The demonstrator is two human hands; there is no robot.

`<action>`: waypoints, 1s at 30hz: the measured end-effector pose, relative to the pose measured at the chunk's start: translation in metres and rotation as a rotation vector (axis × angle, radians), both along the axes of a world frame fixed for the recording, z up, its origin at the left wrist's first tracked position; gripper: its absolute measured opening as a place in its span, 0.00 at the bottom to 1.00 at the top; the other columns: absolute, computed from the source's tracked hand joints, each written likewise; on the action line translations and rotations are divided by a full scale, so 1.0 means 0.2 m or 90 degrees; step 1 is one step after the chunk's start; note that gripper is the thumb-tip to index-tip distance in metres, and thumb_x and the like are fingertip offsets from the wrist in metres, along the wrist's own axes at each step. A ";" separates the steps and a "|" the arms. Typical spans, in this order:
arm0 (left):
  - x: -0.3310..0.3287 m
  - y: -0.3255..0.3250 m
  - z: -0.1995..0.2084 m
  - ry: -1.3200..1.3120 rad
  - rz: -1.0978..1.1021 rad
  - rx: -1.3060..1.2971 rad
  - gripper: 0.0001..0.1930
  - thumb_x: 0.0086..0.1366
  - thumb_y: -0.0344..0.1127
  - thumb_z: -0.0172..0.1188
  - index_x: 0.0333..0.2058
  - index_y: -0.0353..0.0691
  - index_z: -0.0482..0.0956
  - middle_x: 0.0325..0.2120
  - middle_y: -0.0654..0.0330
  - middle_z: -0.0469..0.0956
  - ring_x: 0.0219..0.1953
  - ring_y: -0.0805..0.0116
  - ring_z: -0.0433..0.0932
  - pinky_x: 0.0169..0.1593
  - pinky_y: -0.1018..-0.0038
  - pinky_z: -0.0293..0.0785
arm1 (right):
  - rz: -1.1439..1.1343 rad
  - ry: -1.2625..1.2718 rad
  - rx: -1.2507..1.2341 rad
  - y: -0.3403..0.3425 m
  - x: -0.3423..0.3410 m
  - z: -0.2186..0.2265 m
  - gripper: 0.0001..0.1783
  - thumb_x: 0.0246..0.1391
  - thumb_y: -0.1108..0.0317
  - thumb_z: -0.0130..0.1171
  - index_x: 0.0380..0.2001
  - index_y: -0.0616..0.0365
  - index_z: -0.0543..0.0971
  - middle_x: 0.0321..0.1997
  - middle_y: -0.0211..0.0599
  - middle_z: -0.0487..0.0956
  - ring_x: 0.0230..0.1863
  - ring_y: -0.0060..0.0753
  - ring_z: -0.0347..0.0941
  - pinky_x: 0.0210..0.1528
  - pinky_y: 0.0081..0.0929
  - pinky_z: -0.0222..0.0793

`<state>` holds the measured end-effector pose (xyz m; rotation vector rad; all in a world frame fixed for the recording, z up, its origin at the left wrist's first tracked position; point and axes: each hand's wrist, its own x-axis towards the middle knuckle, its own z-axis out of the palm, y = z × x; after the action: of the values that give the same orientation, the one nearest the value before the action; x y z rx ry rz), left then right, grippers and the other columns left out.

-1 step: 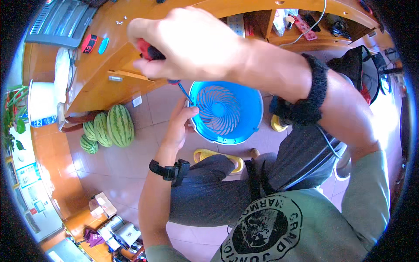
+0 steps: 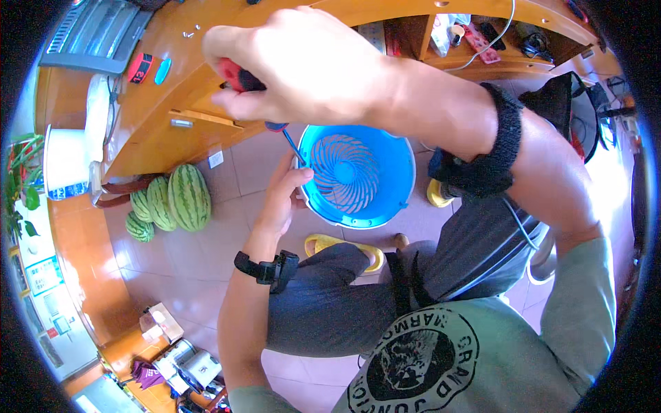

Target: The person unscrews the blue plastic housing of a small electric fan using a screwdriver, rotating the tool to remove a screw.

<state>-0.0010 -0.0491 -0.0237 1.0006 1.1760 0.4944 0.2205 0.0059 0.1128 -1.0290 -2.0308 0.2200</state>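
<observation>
My right hand (image 2: 310, 69) is closed around the red and black handle of a screwdriver (image 2: 239, 76), high over the left part of the scene. Its dark shaft slants down to the left rim of a round blue plastic housing (image 2: 398, 172), which has a spiral-slotted grille inside. With my left hand (image 2: 279, 196) I grip that same rim, thumb on top beside the screwdriver's tip. Whether the tip sits in a screw is too small to tell. My right hand and forearm cover the housing's far edge.
Several watermelons (image 2: 189, 198) lie on the tiled floor at left. A wooden desk (image 2: 148, 131) curves along the far side, bearing a red band (image 2: 140, 68), a blue oval piece (image 2: 163, 71) and small screws (image 2: 188, 34). A yellow slipper (image 2: 372, 256) is below the housing.
My right hand has turned slightly on the screwdriver, with a bit more of the red handle showing. My right forearm has shifted slightly; the left hand stays in place.
</observation>
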 end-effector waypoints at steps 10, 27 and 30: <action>0.06 0.01 0.05 -0.065 0.000 -0.032 0.36 0.62 0.48 0.55 0.67 0.41 0.60 0.55 0.57 0.76 0.51 0.68 0.80 0.46 0.73 0.83 | -0.005 0.000 0.058 -0.03 0.08 -0.04 0.14 0.53 0.55 0.58 0.36 0.51 0.78 0.22 0.50 0.80 0.27 0.58 0.80 0.33 0.53 0.78; 0.09 0.03 0.10 -0.049 -0.022 -0.065 0.26 0.65 0.46 0.56 0.59 0.40 0.70 0.50 0.57 0.80 0.50 0.63 0.80 0.54 0.62 0.78 | 0.129 0.068 0.008 0.01 0.12 -0.04 0.12 0.57 0.66 0.58 0.34 0.61 0.67 0.18 0.49 0.77 0.23 0.57 0.78 0.27 0.46 0.75; 0.08 0.03 0.08 -0.068 -0.015 -0.066 0.27 0.65 0.46 0.56 0.59 0.41 0.69 0.49 0.58 0.80 0.50 0.63 0.80 0.55 0.62 0.78 | 0.139 0.088 0.042 -0.03 0.13 0.00 0.12 0.57 0.66 0.58 0.34 0.61 0.67 0.18 0.48 0.77 0.22 0.56 0.78 0.27 0.46 0.75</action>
<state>0.0140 -0.0434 -0.0073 0.8875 1.0831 0.4577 0.2474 -0.0010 0.1127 -0.7301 -2.0094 0.3264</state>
